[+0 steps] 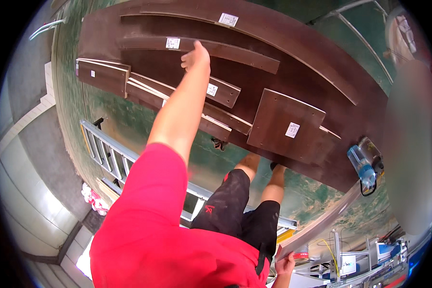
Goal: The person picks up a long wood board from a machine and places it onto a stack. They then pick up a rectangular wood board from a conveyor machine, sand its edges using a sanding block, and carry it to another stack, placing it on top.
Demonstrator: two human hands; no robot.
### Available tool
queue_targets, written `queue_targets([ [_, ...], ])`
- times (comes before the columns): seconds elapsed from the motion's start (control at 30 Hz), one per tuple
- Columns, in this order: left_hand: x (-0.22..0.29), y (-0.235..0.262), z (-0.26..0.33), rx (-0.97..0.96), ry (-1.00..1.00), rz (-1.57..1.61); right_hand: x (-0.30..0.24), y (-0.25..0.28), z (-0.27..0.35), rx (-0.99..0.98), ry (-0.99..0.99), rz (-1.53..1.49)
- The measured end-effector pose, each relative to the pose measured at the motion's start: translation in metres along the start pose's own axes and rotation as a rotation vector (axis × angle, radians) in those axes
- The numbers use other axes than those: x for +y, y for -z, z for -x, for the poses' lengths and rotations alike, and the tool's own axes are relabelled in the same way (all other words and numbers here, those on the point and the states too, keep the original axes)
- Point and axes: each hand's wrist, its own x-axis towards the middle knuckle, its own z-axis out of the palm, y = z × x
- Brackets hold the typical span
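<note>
My left hand (197, 57) reaches out, fingers apart and empty, over a table of dark brown boards. Just beyond it is a long narrow board (240, 55) with a white label; whether the hand touches it I cannot tell. A shorter labelled board (225, 92) shows beside my forearm, which hides part of it. At the lower right, my right hand (285, 265) grips the end of a long brown board (317, 228), held at a slant beside my legs. A square panel (283, 127) with a label lies on the near part of the table.
A blue-capped water bottle (361, 165) stands at the table's right corner. A metal ladder (110, 156) lies on the green floor behind me. More brown boards (101, 77) are stacked at the left. A large blurred grey shape (413, 149) blocks the right side.
</note>
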Motion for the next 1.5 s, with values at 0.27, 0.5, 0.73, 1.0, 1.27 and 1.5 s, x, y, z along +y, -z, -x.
queue_targets([
  [0.27, -0.172, 0.126, 0.175, -0.931, -0.631, 0.006, -0.009, 0.055, 0.000, -0.066, 0.030, 0.034],
  [0.5, -0.221, 0.216, 0.347, -1.700, -0.410, -0.643, -0.026, 0.089, 0.008, -0.180, 0.019, 0.085],
  [0.73, -0.268, 0.229, 0.483, -1.661, -0.713, -1.092, -0.033, 0.113, 0.023, -0.268, 0.126, 0.054],
  [1.0, -0.370, 0.255, 0.576, -0.911, -1.305, -1.142, -0.033, 0.159, 0.039, -0.338, 0.160, 0.060],
  [1.27, -0.416, 0.274, 0.573, -0.775, -1.526, -1.018, -0.050, 0.163, 0.012, -0.018, 0.168, -0.106],
  [1.5, -0.426, 0.299, 0.566, -0.746, -1.578, -0.853, -0.021, 0.157, 0.013, 0.320, 0.423, -0.235],
])
